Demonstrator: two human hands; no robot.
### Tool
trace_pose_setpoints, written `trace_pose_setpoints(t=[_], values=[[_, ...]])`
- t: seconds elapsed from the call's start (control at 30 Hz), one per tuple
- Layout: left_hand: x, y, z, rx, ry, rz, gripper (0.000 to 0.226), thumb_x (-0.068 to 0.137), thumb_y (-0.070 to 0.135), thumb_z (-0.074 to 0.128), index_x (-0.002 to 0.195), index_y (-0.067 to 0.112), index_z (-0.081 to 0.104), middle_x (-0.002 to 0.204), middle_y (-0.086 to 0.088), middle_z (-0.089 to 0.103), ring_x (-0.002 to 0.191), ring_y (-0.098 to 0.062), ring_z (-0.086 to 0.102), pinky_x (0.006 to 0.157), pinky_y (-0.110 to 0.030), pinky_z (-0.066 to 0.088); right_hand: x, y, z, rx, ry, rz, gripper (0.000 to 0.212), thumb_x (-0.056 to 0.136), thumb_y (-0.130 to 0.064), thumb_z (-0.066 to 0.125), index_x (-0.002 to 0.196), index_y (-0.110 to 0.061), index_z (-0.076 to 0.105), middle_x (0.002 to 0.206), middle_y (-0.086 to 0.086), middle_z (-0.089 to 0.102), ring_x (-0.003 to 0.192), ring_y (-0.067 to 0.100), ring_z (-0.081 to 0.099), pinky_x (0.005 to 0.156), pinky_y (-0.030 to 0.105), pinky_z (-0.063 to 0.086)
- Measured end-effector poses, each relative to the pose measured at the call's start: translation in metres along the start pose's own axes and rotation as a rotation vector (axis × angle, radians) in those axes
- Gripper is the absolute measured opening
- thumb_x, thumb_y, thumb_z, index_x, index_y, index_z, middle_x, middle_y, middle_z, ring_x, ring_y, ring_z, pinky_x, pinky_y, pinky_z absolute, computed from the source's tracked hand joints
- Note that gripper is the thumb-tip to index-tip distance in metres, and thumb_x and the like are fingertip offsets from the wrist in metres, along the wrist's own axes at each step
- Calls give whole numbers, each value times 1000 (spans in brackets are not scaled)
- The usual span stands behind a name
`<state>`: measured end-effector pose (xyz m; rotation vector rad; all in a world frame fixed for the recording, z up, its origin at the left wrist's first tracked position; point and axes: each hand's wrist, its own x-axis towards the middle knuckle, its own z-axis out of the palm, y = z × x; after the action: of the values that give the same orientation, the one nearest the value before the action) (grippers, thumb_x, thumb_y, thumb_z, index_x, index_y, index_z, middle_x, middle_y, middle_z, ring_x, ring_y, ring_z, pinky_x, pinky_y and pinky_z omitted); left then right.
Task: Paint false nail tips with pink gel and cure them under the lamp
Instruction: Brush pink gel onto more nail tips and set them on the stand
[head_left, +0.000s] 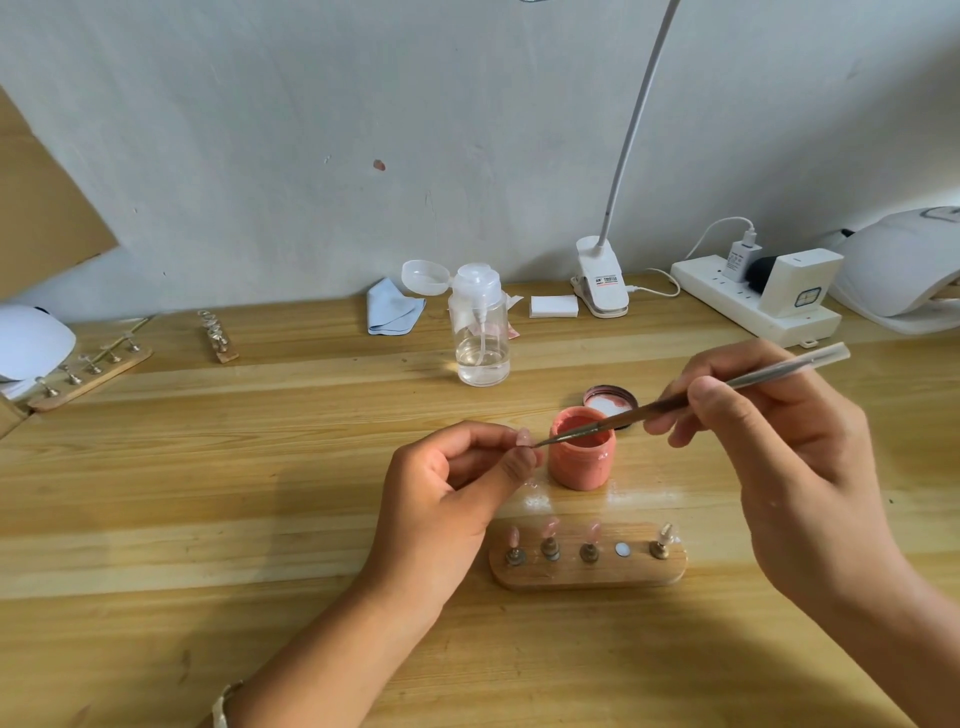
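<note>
My left hand pinches a small nail tip on its peg between thumb and forefinger, just left of the open pink gel jar. My right hand grips a thin brush whose bristle end touches the held tip. In front of the jar lies a wooden holder with three pink tips, one bare magnet spot and one clear tip at its right end. The jar's lid lies behind the jar. A white curing lamp stands at the far right.
A clear pump bottle stands at mid-table, with a blue cloth, white pads, a clip lamp and a power strip along the wall. Two more wooden holders and a white lamp sit at the left.
</note>
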<state>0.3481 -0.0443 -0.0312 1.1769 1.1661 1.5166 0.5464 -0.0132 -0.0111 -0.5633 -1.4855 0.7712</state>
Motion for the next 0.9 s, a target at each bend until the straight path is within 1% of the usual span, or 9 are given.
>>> trace_pose_setpoints(t=[0.17, 0.27, 0.33, 0.43, 0.53, 0.67, 0.77, 0.83, 0.9], values=[[0, 0, 0, 6, 3, 4, 14, 72, 21, 77, 83, 13, 75, 83, -9, 78, 80, -16, 73, 74, -17, 54, -1, 2, 1, -21, 7, 21, 7, 98, -19, 59, 91, -16, 61, 81, -9, 71, 76, 15, 70, 63, 28, 50], [0, -1, 0, 10, 1, 4, 13, 71, 22, 78, 81, 14, 77, 83, -10, 77, 82, -17, 73, 75, -18, 55, -1, 1, 1, -8, -24, 17, 11, 97, -22, 62, 90, -13, 61, 80, -7, 71, 74, 13, 68, 64, 24, 51], [1, -1, 0, 30, 0, 7, 15, 70, 26, 79, 84, 18, 77, 83, -10, 77, 82, -18, 72, 76, -20, 54, -1, 0, 0, 5, -4, 12, 11, 94, -23, 57, 89, -14, 61, 79, -7, 70, 72, 13, 68, 66, 23, 51], [1, -2, -1, 49, -6, 14, 17, 69, 29, 80, 84, 23, 77, 85, -8, 77, 85, -21, 72, 78, -22, 54, -1, 0, -1, -1, 18, 14, 8, 95, -22, 57, 89, -17, 60, 80, -9, 70, 75, 14, 69, 66, 24, 51], [1, -3, -2, 92, -4, 36, 15, 70, 28, 80, 83, 22, 77, 86, -4, 77, 83, -17, 70, 75, -21, 53, -1, 3, 1, -13, 5, 18, 7, 98, -16, 58, 92, -15, 61, 82, -9, 70, 78, 13, 70, 68, 20, 51], [2, -3, -2, 102, -11, 60, 11, 72, 26, 79, 82, 22, 78, 86, -1, 77, 81, -11, 68, 71, -18, 51, -2, 3, 0, -15, -27, 25, 9, 98, -17, 59, 91, -11, 61, 80, -7, 70, 75, 12, 68, 69, 20, 51], [3, -4, -2, 104, -15, 77, 12, 72, 25, 78, 82, 20, 77, 86, -2, 77, 82, -11, 69, 72, -17, 51, -1, 1, -2, -1, 24, 10, 11, 93, -22, 57, 86, -15, 61, 76, -5, 69, 70, 13, 65, 68, 22, 51], [3, -4, -3, 114, -22, 87, 10, 73, 23, 78, 82, 19, 77, 86, -1, 77, 83, -11, 69, 72, -17, 52, 0, 0, 0, 0, 33, 2, 10, 93, -23, 56, 87, -17, 61, 77, -6, 69, 72, 14, 67, 68, 22, 51], [2, -4, -2, 122, -31, 100, 9, 72, 22, 79, 81, 19, 77, 86, -1, 77, 83, -11, 69, 73, -18, 53, -1, 1, 0, -3, 11, -1, 7, 96, -20, 58, 90, -17, 61, 81, -9, 70, 76, 14, 69, 70, 21, 51]])
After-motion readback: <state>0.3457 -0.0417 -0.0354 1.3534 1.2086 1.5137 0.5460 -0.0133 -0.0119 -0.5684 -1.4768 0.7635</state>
